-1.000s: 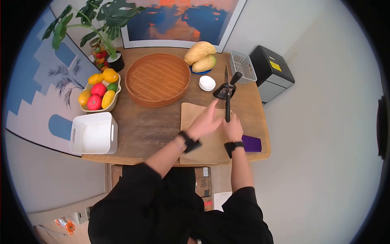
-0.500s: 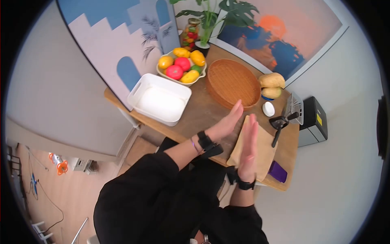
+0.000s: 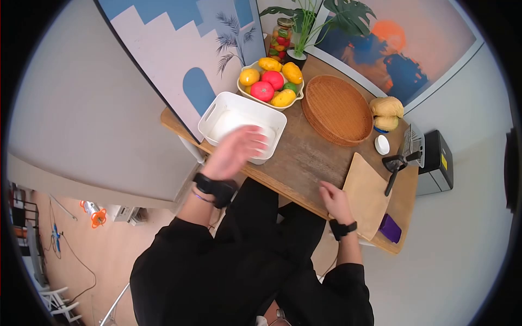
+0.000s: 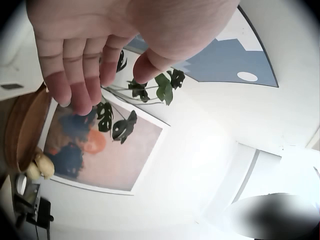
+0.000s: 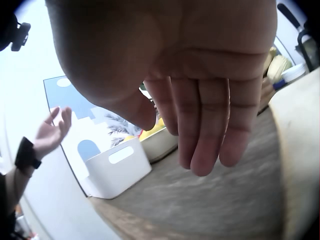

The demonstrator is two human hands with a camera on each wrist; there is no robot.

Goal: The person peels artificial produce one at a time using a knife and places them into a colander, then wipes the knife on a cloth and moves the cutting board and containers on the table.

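The left hand (image 3: 234,153) is raised over the near side of the white bin (image 3: 276,122) in the head view, blurred, its fingers relaxed and empty. In the left wrist view the left hand (image 4: 100,55) shows slightly bent fingers with nothing between them. My right hand (image 3: 336,204) hovers by the table's front edge, just left of the tan cutting board (image 3: 365,198). From the right wrist view, the right hand (image 5: 200,110) has loose, extended fingers above the wooden table (image 5: 200,200) and holds nothing.
A bowl (image 3: 293,101) of yellow, red and green produce sits behind the bin. Farther right are a round wicker tray (image 3: 337,108), a white dish (image 3: 381,144), a black-handled knife holder (image 3: 396,163), a grey basket (image 3: 414,144) and a purple object (image 3: 390,228).
The hands have moved apart from near the board: the left went leftward to the bin, the right lower beside the board. The head view has swung left.
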